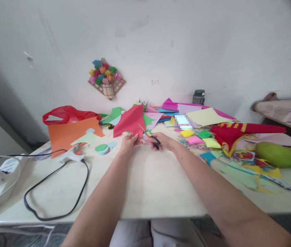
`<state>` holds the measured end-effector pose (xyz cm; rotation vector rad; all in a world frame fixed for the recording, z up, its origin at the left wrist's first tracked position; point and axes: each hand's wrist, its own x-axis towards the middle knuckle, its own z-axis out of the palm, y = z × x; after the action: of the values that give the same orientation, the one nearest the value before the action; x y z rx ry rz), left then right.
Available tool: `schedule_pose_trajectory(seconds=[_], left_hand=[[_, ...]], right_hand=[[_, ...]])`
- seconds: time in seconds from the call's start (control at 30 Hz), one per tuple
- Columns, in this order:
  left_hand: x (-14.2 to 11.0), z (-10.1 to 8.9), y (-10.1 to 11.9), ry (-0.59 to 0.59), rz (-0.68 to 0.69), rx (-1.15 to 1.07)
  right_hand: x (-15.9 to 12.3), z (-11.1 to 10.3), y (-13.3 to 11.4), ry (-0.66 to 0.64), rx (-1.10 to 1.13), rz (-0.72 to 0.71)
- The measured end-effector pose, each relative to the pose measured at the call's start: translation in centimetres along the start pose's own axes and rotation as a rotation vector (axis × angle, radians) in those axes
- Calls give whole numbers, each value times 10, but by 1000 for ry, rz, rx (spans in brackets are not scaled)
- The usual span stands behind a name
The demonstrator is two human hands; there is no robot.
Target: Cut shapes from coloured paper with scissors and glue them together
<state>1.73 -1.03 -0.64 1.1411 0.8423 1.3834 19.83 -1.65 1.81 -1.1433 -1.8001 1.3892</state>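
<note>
My left hand [129, 143] pinches the lower edge of a red sheet [130, 120], paper or felt, near the middle of the table. A rounded part of the red material shows by its fingertips. Wrapped round the dark handles of a pair of scissors [155, 139] is my right hand [162, 141]. The blades point up and left, lying close to the red material; whether they touch it I cannot tell. Left of my left hand lies a small stack of green and pale blue discs [102, 148].
A white glue gun [72, 156] with a looping black cord and a power strip [7, 168] occupy the left. Behind are an orange sheet [68, 132] and red bag [68, 114]. Coloured packets [194, 139], scraps, a cutter knife [279, 181] and green fruit-like objects [276, 155] lie right.
</note>
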Motion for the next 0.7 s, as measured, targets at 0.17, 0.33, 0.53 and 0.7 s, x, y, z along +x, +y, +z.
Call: schedule_pose_trajectory(seconds=[0.17,0.33,0.53,0.7], left_hand=[[-2,0,1,1,-35,-88],[0,-4,-3,-22,-20,-153],[1,-8,-6,-33,-10,-205],[2,-9,-7,-37,-8,-202]], right_hand=[[-3,-3,-1,-52,-57,-20],[-3,-5,0,-86,-77,-44],[-2,-6,1,-97,-97,-49],[-2,-6,1,-111,-123,-49]])
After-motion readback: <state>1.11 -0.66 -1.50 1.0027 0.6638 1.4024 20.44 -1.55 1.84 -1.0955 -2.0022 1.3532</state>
